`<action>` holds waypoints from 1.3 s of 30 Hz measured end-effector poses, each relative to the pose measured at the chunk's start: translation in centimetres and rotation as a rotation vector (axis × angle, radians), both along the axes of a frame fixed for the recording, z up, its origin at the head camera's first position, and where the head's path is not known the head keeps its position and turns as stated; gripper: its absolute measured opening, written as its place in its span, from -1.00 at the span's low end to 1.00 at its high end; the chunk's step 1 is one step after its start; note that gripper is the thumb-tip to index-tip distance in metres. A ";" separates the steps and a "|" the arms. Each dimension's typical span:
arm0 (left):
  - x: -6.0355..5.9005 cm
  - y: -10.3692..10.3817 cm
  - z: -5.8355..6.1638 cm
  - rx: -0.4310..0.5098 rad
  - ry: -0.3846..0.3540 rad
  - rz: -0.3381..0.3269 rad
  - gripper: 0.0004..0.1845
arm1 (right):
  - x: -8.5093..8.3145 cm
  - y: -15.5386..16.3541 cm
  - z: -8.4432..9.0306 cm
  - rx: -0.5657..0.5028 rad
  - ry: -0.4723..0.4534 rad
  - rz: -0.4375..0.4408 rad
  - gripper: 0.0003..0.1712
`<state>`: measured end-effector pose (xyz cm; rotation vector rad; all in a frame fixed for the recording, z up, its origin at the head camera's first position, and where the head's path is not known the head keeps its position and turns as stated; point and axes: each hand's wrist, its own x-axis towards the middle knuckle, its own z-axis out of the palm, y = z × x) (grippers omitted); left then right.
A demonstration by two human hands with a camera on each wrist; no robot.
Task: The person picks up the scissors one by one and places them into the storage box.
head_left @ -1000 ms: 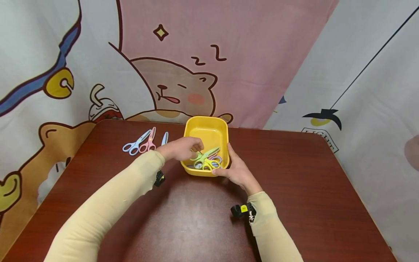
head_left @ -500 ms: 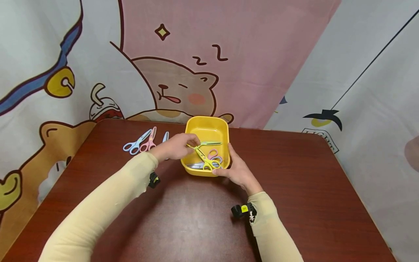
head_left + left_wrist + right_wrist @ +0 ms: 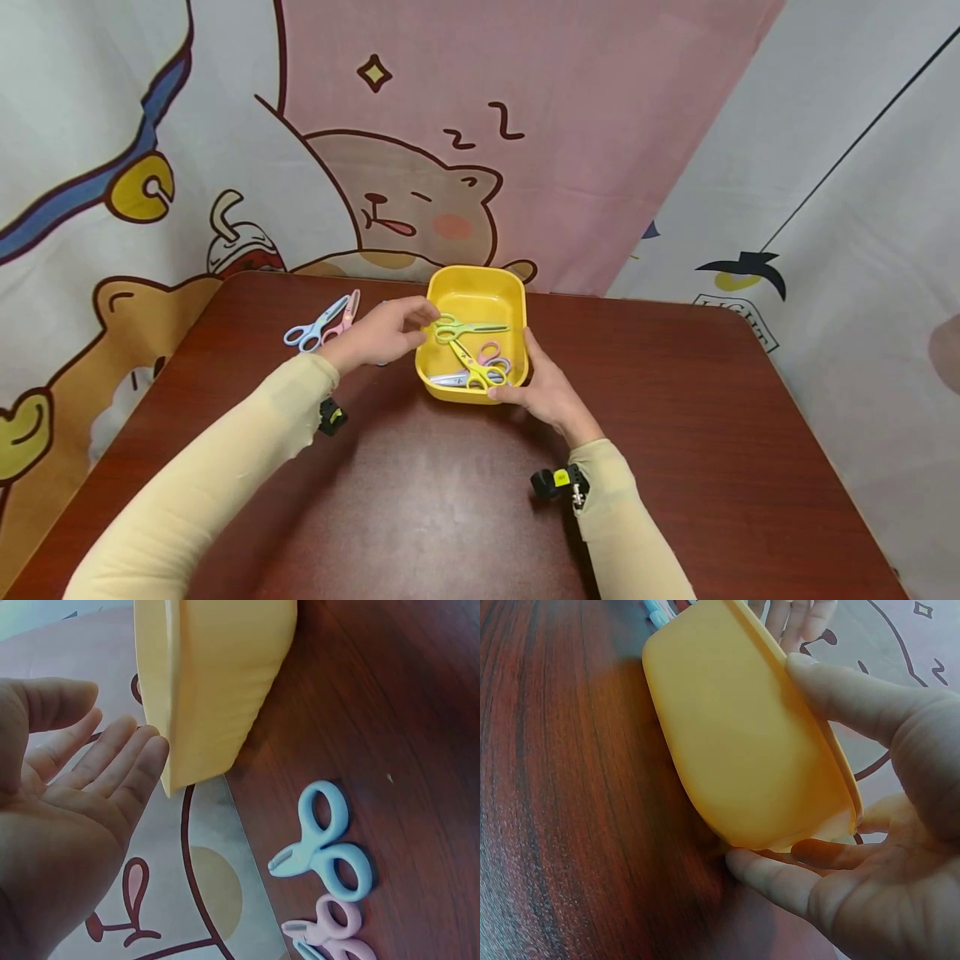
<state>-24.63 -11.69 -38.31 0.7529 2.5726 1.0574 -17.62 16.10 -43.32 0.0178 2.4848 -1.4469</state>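
Right, quick notes:

- L hand [image 3: 382, 333]: at the left rim of the yellow tub [image 3: 480, 293]. The wrist cam shows fingers [image 3: 112, 761] straight and apart, palm bare, gripping nothing. Thumb tip is just beside the handle loops of the green scissors [image 3: 471, 327]; can't tell if it touches them
- R hand [image 3: 543, 392]: clamped on the tub's near right corner, thumb [image 3: 847, 694] over the rim, fingers curled along the outer wall by the base
- Green scissors: lying across the tub, loops toward the left rim, blades pointing right, above the yellow pair [image 3: 472, 371] and a pink pair [image 3: 491, 350]
- Handling, my read: small kids' scissors, mostly plastic, so light and stiff. Smooth handles, prob. a bit slick, and the blades can swing open if you pinch one loop only
- Where to hold: take both loops together, or pinch at the pivot. Stay off the blades, since they cross the other pairs and could snag
- Tub: thin plastic, light, likely to slide on the glossy surface [image 3: 450, 500], so your R grip matters
- Also on the surface, left of the tub: a loose blue pair [image 3: 315, 327] and a loose pink pair [image 3: 343, 315], side by side
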 end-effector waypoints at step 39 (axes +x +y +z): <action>-0.2 -6.7 -3.0 -0.016 0.015 0.182 -0.34 | 0.0 0.0 -0.1 -0.002 0.002 -0.001 0.47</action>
